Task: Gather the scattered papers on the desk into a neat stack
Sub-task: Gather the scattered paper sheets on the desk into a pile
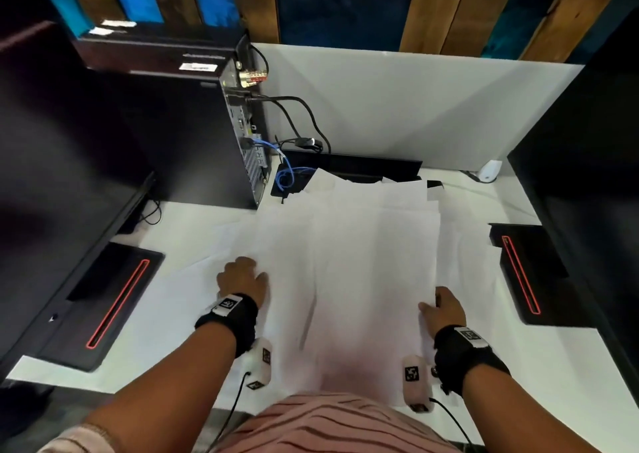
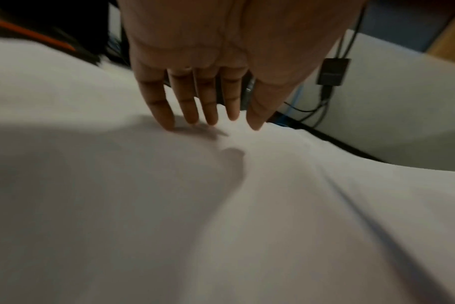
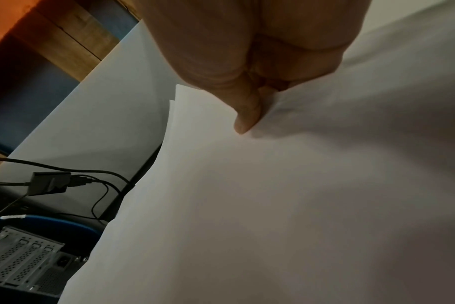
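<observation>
Nearest the body, the loose overlapping white paper sheets cover the middle of the white surface, and both hands are on them: the left hand presses its straight fingers flat on the left sheets, while the right hand pinches the right edge of several sheets between thumb and curled fingers. Farther off, corners fan out unevenly towards the black computer tower and the white partition. Gathering seems underway, but squaring the edges is left.
</observation>
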`<state>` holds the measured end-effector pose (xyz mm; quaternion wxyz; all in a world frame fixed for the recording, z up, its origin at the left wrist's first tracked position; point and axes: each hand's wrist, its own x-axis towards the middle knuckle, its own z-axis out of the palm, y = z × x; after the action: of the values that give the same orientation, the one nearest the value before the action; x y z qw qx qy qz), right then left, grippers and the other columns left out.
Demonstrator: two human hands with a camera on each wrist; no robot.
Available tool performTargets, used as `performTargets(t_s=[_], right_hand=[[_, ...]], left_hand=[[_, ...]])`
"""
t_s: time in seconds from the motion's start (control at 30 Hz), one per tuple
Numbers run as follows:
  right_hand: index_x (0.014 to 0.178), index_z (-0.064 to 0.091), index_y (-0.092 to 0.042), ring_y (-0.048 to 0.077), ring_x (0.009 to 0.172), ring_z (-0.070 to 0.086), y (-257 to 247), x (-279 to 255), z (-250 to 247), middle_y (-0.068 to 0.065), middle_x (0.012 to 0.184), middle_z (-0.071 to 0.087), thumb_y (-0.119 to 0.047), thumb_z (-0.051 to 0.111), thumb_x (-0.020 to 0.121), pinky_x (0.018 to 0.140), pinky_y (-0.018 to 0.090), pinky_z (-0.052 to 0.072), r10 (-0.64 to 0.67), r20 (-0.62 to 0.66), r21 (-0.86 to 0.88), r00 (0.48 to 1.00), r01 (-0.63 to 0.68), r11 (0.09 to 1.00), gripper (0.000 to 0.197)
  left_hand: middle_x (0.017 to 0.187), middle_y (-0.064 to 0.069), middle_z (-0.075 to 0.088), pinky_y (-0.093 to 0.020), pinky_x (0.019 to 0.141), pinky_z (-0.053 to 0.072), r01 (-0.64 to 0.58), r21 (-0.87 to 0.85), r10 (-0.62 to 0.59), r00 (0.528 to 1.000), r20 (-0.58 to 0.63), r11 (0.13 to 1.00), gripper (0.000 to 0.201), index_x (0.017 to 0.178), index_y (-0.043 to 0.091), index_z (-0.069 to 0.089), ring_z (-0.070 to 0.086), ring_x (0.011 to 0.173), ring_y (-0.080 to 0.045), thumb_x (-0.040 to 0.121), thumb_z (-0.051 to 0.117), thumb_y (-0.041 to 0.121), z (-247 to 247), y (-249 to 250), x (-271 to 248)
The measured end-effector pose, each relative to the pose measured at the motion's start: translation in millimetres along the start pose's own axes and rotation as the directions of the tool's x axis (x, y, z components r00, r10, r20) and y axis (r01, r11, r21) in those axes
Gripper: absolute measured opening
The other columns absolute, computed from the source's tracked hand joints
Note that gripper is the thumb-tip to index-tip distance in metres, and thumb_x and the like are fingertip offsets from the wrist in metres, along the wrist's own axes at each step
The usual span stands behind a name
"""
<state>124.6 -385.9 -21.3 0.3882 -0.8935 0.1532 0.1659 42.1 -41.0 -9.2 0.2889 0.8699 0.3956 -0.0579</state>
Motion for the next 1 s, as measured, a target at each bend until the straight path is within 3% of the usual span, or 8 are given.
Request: performTargets(t_s=[0.13,0.27,0.4,0.53,0.63,0.77,0.83,1.0], right_hand=[[0.109,0.051,0.002,0.027,0.092,0.051,3.5,4.8,1.6,0.014,0.097,0.050,-0.001,0.050,0.091,0.079,0.027,0.033,-0.013,-0.006,-0.034,1.000,0.013,0.999,0.019],[0.112,0.049,0.004,0.032,0.099,0.053,1.0,6.1,1.0,0.014,0.098,0.049,0.004,0.043,0.092,0.080,0.028,0.032,0.014,-0.012,-0.035,1.000,-0.014,0.999,0.021],[0.121,0.046,0.007,0.039,0.113,0.052,-0.4,13.9,-2.9,0.022,0.116,0.055,0.003,0.042,0.093,0.091,0.035,0.038,0.030,-0.014,0.016,0.999,-0.029,0.999,0.029],[0.139,0.037,-0.007,0.032,0.128,0.045,-7.0,6.5,-4.7,0.015,0.140,0.046,-0.009,0.057,0.092,0.104,0.035,0.035,0.038,0.064,0.156,0.997,-0.048,0.987,0.051],[0.145,0.031,-0.015,0.026,0.137,0.036,-10.9,2.1,-2.0,0.007,0.148,0.038,-0.006,0.067,0.085,0.109,0.033,0.030,-0.028,0.047,0.203,0.999,0.017,0.979,0.071],[0.142,0.038,-0.009,0.033,0.130,0.042,-13.8,1.8,-1.2,0.018,0.144,0.040,-0.016,0.058,0.092,0.107,0.035,0.032,0.012,-0.020,0.113,1.000,-0.010,0.994,0.055],[0.143,0.036,-0.002,0.032,0.136,0.037,-12.1,2.9,-0.4,0.019,0.148,0.037,-0.020,0.052,0.096,0.112,0.033,0.025,0.049,0.019,0.090,0.999,-0.050,0.995,0.052],[0.120,0.058,-0.002,0.031,0.128,0.044,-20.0,1.4,13.4,0.022,0.138,0.044,-0.022,0.048,0.098,0.103,0.026,0.031,0.012,0.176,-0.074,0.984,0.001,0.997,0.031]], left_hand=[[0.139,-0.012,0.040,-0.044,0.103,0.037,0.165,0.151,-0.170,0.985,0.019,0.975,0.063,0.137,0.016,0.038,0.039,0.129,-0.035,0.084,0.061,0.042,-17.5,-33.2,17.1],[0.135,-0.015,0.042,-0.045,0.102,0.041,0.138,0.035,-0.141,0.986,0.090,0.990,0.068,0.134,0.012,0.040,0.048,0.120,-0.040,0.080,0.066,0.045,-10.9,-30.9,17.0],[0.140,-0.014,0.044,-0.042,0.108,0.034,0.095,0.196,-0.125,0.981,0.149,0.976,0.072,0.137,0.013,0.042,0.039,0.130,-0.036,0.084,0.052,0.060,-13.3,-23.9,22.7],[0.131,-0.015,0.053,-0.034,0.100,0.039,0.074,-0.076,-0.058,0.979,0.194,0.994,0.056,0.127,0.003,0.047,0.050,0.121,-0.033,0.087,0.062,0.039,-9.8,-12.8,20.7],[0.120,-0.020,0.059,-0.034,0.091,0.043,0.072,-0.181,-0.031,0.975,0.220,0.981,0.041,0.116,0.001,0.049,0.057,0.110,-0.033,0.087,0.065,0.025,-2.9,-7.0,18.1],[0.121,-0.022,0.059,-0.034,0.091,0.042,0.086,-0.294,-0.035,0.984,0.175,0.952,0.032,0.115,-0.004,0.050,0.057,0.111,-0.034,0.089,0.061,0.011,3.6,-7.3,18.1],[0.124,-0.019,0.057,-0.032,0.092,0.041,0.100,-0.343,-0.040,0.983,0.179,0.934,0.034,0.119,-0.004,0.049,0.056,0.114,-0.033,0.090,0.059,0.009,4.4,-6.3,15.5],[0.129,-0.019,0.056,-0.033,0.099,0.042,0.056,-0.361,0.077,0.936,0.344,0.931,0.040,0.129,0.002,0.046,0.054,0.117,-0.029,0.092,0.056,0.013,18.8,4.1,1.3]])
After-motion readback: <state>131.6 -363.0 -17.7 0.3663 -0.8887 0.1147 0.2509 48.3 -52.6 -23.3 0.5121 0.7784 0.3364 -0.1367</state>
